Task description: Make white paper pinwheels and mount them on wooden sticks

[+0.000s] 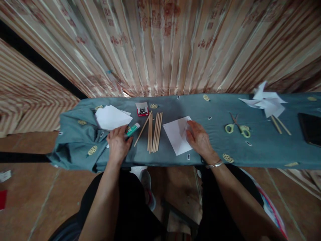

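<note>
A white square of paper [177, 134] with crease lines lies on the cloth, one corner toward me. My right hand [200, 138] has its fingertips and thumb on the paper's right side, partly covering it. My left hand [117, 142] rests palm down, fingers a little apart, at the lower edge of a pile of white paper [111, 117]. Close by its fingertips lies a green and white glue stick [133, 129], which it does not appear to grip. Between the two hands, several thin wooden sticks [156, 132] lie side by side, with one slanted stick [142, 129] at their left.
A small red box [142, 110] of dark little pieces sits behind the sticks. To the right are green-handled scissors [235, 126], white paper pinwheels [267, 102] on sticks and a black phone [311, 129]. Green cloth [210, 155] covers the narrow table, against a striped curtain [160, 50].
</note>
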`<act>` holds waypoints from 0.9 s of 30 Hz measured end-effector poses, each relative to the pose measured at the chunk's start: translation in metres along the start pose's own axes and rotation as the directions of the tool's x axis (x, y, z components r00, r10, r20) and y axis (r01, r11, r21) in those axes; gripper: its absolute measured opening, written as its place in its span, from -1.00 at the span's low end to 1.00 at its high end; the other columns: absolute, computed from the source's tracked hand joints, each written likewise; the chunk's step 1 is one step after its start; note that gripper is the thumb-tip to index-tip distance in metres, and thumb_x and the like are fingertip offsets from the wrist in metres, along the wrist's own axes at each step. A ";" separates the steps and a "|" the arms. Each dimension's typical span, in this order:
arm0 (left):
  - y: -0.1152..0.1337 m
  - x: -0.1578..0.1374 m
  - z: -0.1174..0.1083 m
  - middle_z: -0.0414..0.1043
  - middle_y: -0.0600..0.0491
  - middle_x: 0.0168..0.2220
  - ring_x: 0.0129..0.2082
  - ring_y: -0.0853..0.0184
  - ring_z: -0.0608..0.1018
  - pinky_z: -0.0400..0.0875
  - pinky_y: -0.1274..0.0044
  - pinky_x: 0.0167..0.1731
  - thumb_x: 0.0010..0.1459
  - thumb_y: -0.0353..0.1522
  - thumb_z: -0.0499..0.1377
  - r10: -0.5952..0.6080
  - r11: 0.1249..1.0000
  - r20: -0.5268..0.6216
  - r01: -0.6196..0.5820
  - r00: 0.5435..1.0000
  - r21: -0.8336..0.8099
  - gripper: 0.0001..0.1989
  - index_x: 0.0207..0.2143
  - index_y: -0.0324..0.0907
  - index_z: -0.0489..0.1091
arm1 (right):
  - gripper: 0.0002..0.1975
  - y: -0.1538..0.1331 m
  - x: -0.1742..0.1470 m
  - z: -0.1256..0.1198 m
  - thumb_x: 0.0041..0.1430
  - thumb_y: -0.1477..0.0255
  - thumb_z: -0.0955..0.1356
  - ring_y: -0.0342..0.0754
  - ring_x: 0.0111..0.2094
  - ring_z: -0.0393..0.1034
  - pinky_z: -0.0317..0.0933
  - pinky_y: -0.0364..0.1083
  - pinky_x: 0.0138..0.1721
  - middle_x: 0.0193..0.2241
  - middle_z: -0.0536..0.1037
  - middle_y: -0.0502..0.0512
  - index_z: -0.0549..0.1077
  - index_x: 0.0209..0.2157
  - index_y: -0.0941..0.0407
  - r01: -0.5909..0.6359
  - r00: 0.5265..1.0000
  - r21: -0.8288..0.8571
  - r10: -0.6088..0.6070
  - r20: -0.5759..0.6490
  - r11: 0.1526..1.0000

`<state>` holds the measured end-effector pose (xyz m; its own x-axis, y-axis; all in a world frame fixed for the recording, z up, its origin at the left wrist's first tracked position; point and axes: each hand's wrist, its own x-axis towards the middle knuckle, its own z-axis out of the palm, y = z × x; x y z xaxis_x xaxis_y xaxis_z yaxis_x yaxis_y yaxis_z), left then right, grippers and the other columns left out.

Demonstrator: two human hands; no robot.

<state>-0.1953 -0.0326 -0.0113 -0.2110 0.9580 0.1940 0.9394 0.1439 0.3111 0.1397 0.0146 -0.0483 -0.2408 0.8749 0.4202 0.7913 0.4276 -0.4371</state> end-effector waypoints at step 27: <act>0.128 -0.023 0.022 0.62 -0.04 -0.19 -0.24 0.22 0.58 0.41 0.47 -0.22 0.03 -0.21 0.30 0.334 0.506 0.512 0.308 0.791 -0.806 -0.58 -0.09 -0.25 0.56 | -0.68 -0.049 -0.015 -0.029 -0.04 0.23 0.54 -0.06 -0.28 0.52 0.39 -0.05 -0.15 -0.29 0.64 -0.01 0.61 -0.21 0.02 -0.563 0.809 0.826 0.228 0.542 0.034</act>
<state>-0.0644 -0.0303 0.0032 0.2849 0.9332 -0.2190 0.1929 0.1680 0.9667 0.1212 -0.0264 -0.0101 -0.3184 0.9286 -0.1906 -0.3017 -0.2899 -0.9083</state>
